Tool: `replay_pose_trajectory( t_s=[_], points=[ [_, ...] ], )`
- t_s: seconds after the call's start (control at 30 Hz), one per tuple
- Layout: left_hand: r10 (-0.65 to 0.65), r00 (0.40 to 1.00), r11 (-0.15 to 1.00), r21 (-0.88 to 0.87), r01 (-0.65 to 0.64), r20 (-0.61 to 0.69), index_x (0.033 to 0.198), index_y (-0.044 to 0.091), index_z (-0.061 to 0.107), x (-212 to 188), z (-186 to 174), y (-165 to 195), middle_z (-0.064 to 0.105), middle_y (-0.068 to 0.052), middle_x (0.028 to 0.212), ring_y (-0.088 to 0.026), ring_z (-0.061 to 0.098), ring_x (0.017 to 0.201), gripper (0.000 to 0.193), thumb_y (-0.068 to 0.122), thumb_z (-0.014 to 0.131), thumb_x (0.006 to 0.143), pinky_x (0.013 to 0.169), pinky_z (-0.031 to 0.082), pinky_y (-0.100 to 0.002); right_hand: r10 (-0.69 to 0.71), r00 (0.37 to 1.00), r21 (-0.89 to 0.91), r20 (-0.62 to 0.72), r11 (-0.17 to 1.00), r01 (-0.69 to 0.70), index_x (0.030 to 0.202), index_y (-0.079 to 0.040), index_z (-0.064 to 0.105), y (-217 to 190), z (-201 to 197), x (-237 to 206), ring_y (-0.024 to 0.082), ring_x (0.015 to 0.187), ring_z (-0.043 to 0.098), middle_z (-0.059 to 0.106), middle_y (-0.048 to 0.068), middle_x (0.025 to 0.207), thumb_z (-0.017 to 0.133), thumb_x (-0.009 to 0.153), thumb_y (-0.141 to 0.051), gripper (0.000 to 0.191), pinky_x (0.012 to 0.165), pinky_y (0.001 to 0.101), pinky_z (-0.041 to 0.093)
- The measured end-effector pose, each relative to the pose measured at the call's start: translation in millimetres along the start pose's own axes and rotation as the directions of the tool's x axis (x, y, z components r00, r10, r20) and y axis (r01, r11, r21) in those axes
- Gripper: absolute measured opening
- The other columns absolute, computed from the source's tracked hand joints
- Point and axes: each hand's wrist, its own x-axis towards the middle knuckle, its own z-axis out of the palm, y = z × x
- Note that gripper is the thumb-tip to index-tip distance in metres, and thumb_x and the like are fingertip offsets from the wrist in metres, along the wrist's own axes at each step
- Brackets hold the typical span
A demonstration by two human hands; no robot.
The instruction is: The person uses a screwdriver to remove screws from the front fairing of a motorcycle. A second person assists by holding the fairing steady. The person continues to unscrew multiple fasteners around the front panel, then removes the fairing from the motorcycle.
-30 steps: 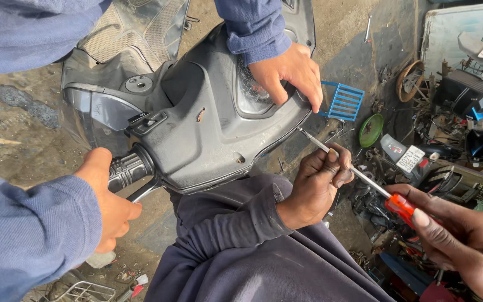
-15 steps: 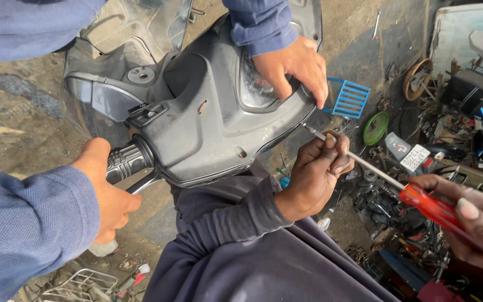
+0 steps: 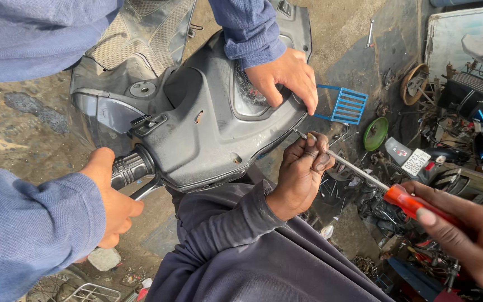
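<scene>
While your right hand (image 3: 468, 235) curls its fingers shut round the handle of the red-handled screwdriver (image 3: 401, 198) | its tip meets the lower edge of the grey scooter cowl (image 3: 208, 134) | your left hand (image 3: 303, 176) pinches the shaft near that tip | a co-worker's blue-sleeved hands steady the cowl and the handlebar grip (image 3: 129, 168).

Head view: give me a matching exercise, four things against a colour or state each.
Things:
1. screwdriver handle
2. plastic grille
3. round disc
4. handlebar grip

Colour or state:
a. green
b. black, held by the left hand
c. blue
d. red, held in the right hand

Pairs: 1-d, 2-c, 3-a, 4-b.
</scene>
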Motion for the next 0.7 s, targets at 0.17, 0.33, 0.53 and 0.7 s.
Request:
replay_pose_trajectory(
  t_s=[0.17,0.33,0.53,0.7],
  points=[
    [-0.016,0.999,0.998,0.060,0.018,-0.031,0.099,0.011,0.055,2.8,-6.3,7.6,0.054,0.001,0.093,-0.006,0.040,0.069,0.012,0.005,0.049,0.108,0.076,0.039,-0.024,0.061,0.997,0.000,0.036,0.998,-0.061,0.156,-0.019,0.051,-7.2,2.6,-13.4,0.013,0.054,0.052,0.055,0.000,0.062,0.057,0.099,-0.034,0.059,0.057,0.0305,0.043],
    [-0.027,0.999,1.000,-0.003,0.026,-0.021,0.095,0.009,0.054,6.4,-7.9,15.3,0.051,0.001,0.088,-0.007,0.040,0.068,0.018,0.015,0.050,0.110,0.071,0.039,-0.023,-0.635,0.769,-0.875,0.078,0.327,0.358,0.157,-0.020,0.049,-1.2,-2.7,-19.9,0.013,0.054,0.053,0.055,-0.002,0.062,0.057,0.098,-0.034,0.061,0.057,0.0303,0.044],
    [-0.009,0.997,0.999,0.041,0.012,-0.076,0.093,0.012,0.055,6.5,-11.0,15.9,0.053,0.002,0.088,-0.005,0.038,0.065,0.015,0.008,0.050,0.107,0.069,0.038,-0.022,-0.281,0.920,-0.613,0.274,0.686,0.392,0.159,-0.022,0.047,-2.0,-9.9,4.6,0.013,0.054,0.054,0.054,-0.004,0.062,0.058,0.098,-0.034,0.063,0.058,0.0301,0.046],
    [-0.001,1.000,0.997,0.078,0.002,-0.020,0.093,0.012,0.055,7.9,-15.0,18.5,0.050,0.003,0.087,-0.006,0.038,0.067,0.016,0.005,0.052,0.107,0.074,0.040,-0.023,0.109,0.969,0.125,0.224,0.982,-0.140,0.160,-0.023,0.045,-19.5,-3.6,5.0,0.012,0.054,0.054,0.054,-0.006,0.062,0.058,0.097,-0.034,0.065,0.058,0.0300,0.048]
  ],
)
